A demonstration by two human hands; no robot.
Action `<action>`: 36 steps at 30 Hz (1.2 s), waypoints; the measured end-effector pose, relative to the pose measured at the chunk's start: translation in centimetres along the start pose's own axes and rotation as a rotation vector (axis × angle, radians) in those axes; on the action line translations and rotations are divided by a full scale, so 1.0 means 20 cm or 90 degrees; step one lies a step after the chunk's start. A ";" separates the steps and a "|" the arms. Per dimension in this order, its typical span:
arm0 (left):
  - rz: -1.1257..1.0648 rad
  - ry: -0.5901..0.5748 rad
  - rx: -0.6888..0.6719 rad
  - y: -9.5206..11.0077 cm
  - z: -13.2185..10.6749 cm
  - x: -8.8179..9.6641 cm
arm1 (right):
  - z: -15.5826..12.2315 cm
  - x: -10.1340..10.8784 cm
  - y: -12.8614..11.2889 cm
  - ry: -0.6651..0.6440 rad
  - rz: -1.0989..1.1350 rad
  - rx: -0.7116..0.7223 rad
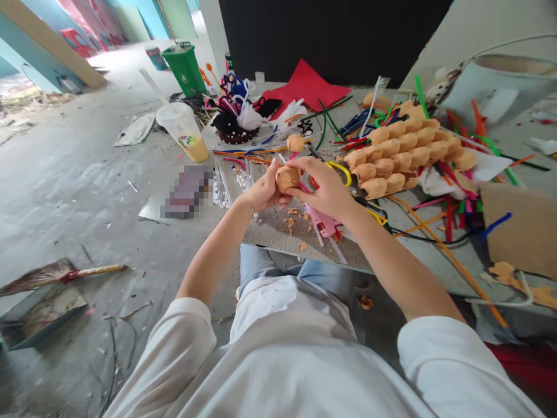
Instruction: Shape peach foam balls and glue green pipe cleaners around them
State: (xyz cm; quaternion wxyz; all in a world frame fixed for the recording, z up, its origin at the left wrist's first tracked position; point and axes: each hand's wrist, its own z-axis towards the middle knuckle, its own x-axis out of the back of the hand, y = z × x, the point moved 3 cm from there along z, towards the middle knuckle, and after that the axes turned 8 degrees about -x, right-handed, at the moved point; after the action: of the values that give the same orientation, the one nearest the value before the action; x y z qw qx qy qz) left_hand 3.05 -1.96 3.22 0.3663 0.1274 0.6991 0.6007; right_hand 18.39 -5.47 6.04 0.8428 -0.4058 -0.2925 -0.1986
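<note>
Both hands are up over the near half of the table, working a small tan lump between them. The lump sits just past the table's near edge, held in the air, not resting on anything. Left hand cups it from the lower left, fingers curled closed around it. Right hand comes over the top and right, fingers pressed on it, thumb side against it; grip is closed but light, lump still showing between the hands. Material hard to tell, looks like soft foam clay or wadded paper: probably light, soft, dents easily, crumbly, so best held with the fingertips spread around the whole body, not pinched. Tan crumbs lie on the table below. A pink plastic piece sits near the right hand, a yellow pipe cleaner just past it. Another tan lump lies further along the table. Rows of tan cone-shaped pieces fill the far right side. A plastic cup stands off the far left corner.
</note>
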 end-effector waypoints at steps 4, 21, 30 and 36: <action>-0.021 0.006 -0.021 0.01 0.01 0.02 | -0.01 0.02 0.02 0.014 0.001 -0.009; -0.022 0.088 -0.072 0.05 -0.01 0.02 | -0.04 0.08 0.03 0.015 0.110 -0.115; -0.016 0.041 -0.078 0.04 -0.02 0.00 | -0.04 0.08 -0.01 0.024 0.073 -0.108; 0.021 -0.014 -0.109 0.04 -0.03 0.00 | -0.04 0.08 -0.02 0.040 0.068 -0.069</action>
State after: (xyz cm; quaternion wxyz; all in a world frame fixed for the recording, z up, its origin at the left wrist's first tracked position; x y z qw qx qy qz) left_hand 2.42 -2.23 3.99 0.3734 0.1135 0.6389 0.6629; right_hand 19.62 -6.50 6.87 0.8378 -0.4592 -0.2329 -0.1816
